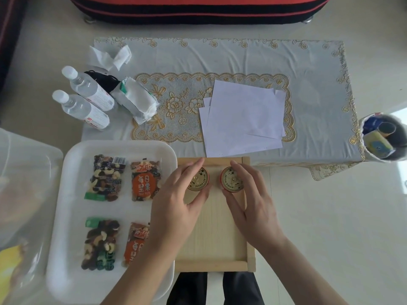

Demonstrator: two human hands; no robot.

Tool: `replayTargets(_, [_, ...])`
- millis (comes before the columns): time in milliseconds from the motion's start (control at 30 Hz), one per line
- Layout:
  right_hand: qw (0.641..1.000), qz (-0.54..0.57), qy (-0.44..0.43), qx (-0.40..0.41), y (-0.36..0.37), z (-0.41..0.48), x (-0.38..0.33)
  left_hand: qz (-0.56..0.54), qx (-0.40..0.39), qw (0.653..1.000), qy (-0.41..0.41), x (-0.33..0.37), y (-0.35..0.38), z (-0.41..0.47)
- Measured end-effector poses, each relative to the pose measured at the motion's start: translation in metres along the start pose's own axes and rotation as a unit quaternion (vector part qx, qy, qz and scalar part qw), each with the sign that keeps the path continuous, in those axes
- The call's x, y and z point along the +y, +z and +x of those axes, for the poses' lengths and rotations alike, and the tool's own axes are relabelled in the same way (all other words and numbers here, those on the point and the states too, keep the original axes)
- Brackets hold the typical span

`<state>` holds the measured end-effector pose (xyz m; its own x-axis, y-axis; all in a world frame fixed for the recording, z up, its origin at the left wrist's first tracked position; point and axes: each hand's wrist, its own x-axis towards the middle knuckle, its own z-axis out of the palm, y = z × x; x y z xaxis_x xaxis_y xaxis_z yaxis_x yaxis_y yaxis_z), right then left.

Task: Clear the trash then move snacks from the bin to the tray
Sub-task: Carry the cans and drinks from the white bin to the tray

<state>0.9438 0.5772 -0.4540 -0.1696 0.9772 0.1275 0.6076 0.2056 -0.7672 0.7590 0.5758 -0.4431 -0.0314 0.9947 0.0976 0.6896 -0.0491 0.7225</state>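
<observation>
Two small round tins stand side by side on a wooden tray (217, 236), near its far edge. The left hand (176, 199) curls around the left tin (198, 179), fingers on its far side and thumb on the near side, holding it. The right hand (248, 199) clasps the right tin (231, 179) the same way. The hands cover part of each tin's wall, so only the gold lids with printed lettering show.

Just left of the wooden tray lies a white tray (72, 168) carrying four nut packets (105, 177) in two rows; the left forearm crosses over the near right packet and hides part of it. Further left a clear plastic bin (28, 164) is cut off by the frame edge, its contents blurred and only a yellow patch readable.

Beyond the trays, the worktop (308, 84) is covered in a lace-patterned cloth. On it lie two water bottles (88, 100), crumpled tissues (114, 56), a tissue pack (138, 100) and loose white paper sheets (244, 115). A round container (383, 137) with trash stands at the worktop's right end, blurred. Dark trouser legs show below the wooden tray.
</observation>
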Motion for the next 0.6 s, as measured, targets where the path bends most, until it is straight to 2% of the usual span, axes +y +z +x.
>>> replayTargets(433, [0.998, -0.056, 0.013, -0.037, -0.042, 0.019, -0.028, -0.007, -0.033, 0.999, -0.028, 0.022, -0.026, 0.004])
replayTargets(600, [0.988, -0.143, 0.024, -0.044, -0.096, 0.042, -0.062, 0.079, -0.075, 0.994, -0.020, 0.070, -0.074, 0.030])
